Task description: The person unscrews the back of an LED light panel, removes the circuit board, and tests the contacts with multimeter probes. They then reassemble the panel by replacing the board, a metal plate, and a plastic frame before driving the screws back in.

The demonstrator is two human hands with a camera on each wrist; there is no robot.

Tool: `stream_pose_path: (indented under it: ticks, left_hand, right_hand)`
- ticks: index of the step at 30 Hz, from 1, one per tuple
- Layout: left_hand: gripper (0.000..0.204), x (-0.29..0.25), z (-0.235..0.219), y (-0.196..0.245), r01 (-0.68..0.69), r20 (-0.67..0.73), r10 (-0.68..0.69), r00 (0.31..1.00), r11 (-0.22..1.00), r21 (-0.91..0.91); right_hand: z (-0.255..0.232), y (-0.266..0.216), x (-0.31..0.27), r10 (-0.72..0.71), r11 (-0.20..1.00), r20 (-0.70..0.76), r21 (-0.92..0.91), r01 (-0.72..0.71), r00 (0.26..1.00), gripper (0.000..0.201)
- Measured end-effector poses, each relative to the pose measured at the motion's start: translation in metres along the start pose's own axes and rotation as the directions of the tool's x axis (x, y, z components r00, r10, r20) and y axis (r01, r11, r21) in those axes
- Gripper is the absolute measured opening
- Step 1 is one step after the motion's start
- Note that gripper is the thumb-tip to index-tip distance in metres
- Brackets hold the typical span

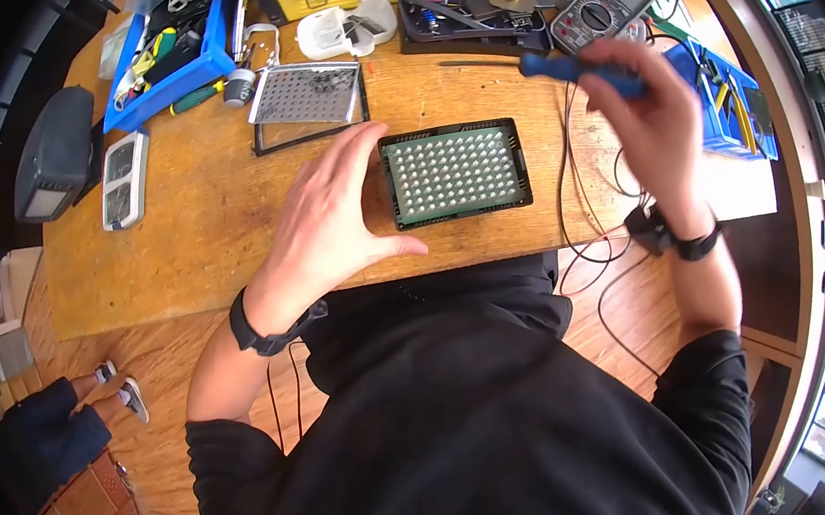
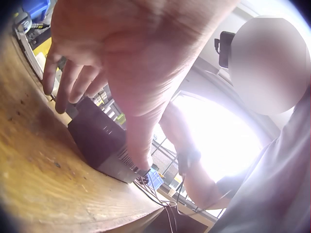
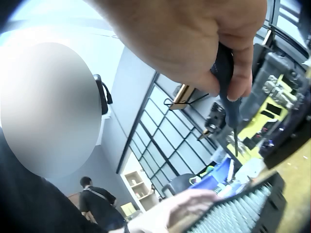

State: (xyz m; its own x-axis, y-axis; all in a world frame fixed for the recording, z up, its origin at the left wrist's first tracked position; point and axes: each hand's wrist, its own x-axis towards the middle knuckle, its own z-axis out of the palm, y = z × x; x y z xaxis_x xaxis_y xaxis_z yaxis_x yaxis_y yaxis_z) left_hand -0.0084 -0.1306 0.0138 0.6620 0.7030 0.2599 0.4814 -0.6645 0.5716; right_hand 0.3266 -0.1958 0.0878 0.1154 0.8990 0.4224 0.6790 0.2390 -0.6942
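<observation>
An LED light panel (image 1: 454, 173) lies face up on the wooden bench, its rows of small LEDs showing inside a black housing (image 2: 99, 141). My left hand (image 1: 323, 217) is at its left side, thumb and fingers spread apart, with the fingertips close to the far left corner. Up and to the right of the panel, my right hand (image 1: 655, 121) grips a screwdriver (image 1: 553, 65) by its blue handle. The screwdriver's thin shaft points left in the head view, above the bench and away from the panel.
Behind the panel lie a perforated silver sheet (image 1: 300, 96) and a black frame (image 1: 264, 140). A multimeter (image 1: 601, 8), a black parts tray (image 1: 476, 45) and blue bins (image 1: 177, 99) line the back and sides. Cables (image 1: 565, 176) run over the bench's front edge at right.
</observation>
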Motion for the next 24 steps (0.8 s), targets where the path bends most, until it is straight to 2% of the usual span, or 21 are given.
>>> stream_pose_path:
  ticks: [3, 4, 5, 7, 8, 12, 13, 15, 16, 17, 19, 20, 21, 23, 24]
  left_hand:
    - [0.107, 0.013, -0.013, 0.013, -0.101, -0.012, 0.101, 0.995, 0.995, 0.028]
    - [0.087, 0.021, -0.016, 0.021, -0.142, -0.013, 0.143, 0.99, 0.989, 0.035]
    - [0.087, 0.029, -0.017, 0.025, -0.15, -0.004, 0.15, 0.989, 0.988, 0.04]
    - [0.069, 0.047, -0.015, 0.029, -0.238, 0.143, 0.225, 0.964, 0.968, 0.08]
    - [0.055, 0.055, -0.009, 0.033, -0.33, 0.1, 0.32, 0.942, 0.939, 0.1]
    - [0.046, 0.078, 0.006, 0.041, -0.401, 0.202, 0.371, 0.906, 0.906, 0.135]
    - [0.046, 0.081, 0.009, 0.044, -0.403, 0.209, 0.371, 0.905, 0.904, 0.141]
    - [0.048, 0.086, 0.012, 0.048, -0.409, 0.282, 0.349, 0.894, 0.893, 0.19]
    - [0.048, 0.087, 0.011, 0.049, -0.409, 0.29, 0.346, 0.892, 0.892, 0.193]
    - [0.049, 0.088, 0.01, 0.051, -0.389, 0.31, 0.317, 0.896, 0.898, 0.205]
    - [0.051, 0.087, 0.008, 0.052, -0.367, 0.338, 0.283, 0.897, 0.904, 0.218]
    - [0.051, 0.085, 0.007, 0.052, -0.352, 0.331, 0.273, 0.903, 0.913, 0.206]
    - [0.052, 0.084, 0.006, 0.053, -0.337, 0.323, 0.264, 0.909, 0.922, 0.193]
    - [0.052, 0.084, 0.007, 0.054, -0.324, 0.326, 0.249, 0.912, 0.925, 0.198]
    - [0.051, 0.085, 0.008, 0.055, -0.309, 0.319, 0.235, 0.918, 0.929, 0.202]
  right_hand:
    - [0.011, 0.029, -0.038, 0.007, 0.995, -0.054, -0.101, -0.013, 0.999, 0.022]
    - [0.013, 0.028, -0.046, -0.023, 0.977, -0.051, -0.213, 0.012, 0.998, 0.021]
    - [0.017, 0.035, -0.053, 0.009, 0.987, -0.041, -0.162, -0.016, 0.999, 0.023]
    - [0.02, 0.042, -0.062, -0.012, 0.983, -0.038, -0.186, 0.004, 0.999, 0.024]
    - [0.021, 0.042, -0.063, -0.023, 0.98, -0.021, -0.196, 0.018, 1.0, 0.024]
    - [0.024, 0.052, -0.071, 0.011, 0.986, 0.153, -0.169, 0.015, 0.988, 0.025]
    - [0.025, 0.052, -0.071, 0.01, 0.987, 0.147, -0.161, 0.014, 0.989, 0.025]
    - [0.026, 0.049, -0.071, -0.093, 0.967, 0.143, -0.223, 0.124, 0.985, 0.026]
    - [0.023, 0.046, -0.074, -0.065, 0.971, 0.155, -0.218, 0.098, 0.986, 0.04]
    - [0.019, 0.039, -0.073, -0.062, 0.973, 0.152, -0.211, 0.094, 0.986, 0.04]
    - [0.015, 0.026, -0.07, -0.194, 0.979, 0.216, -0.02, 0.203, 0.957, 0.061]
    - [0.017, 0.027, -0.07, -0.176, 0.983, 0.292, -0.007, 0.186, 0.94, 0.087]
    - [0.022, 0.029, -0.069, -0.173, 0.984, 0.288, 0.0, 0.181, 0.942, 0.087]
    - [0.034, 0.034, -0.066, -0.187, 0.981, 0.316, 0.008, 0.195, 0.93, 0.1]
    - [0.038, 0.036, -0.064, -0.157, 0.986, 0.359, 0.001, 0.167, 0.92, 0.115]
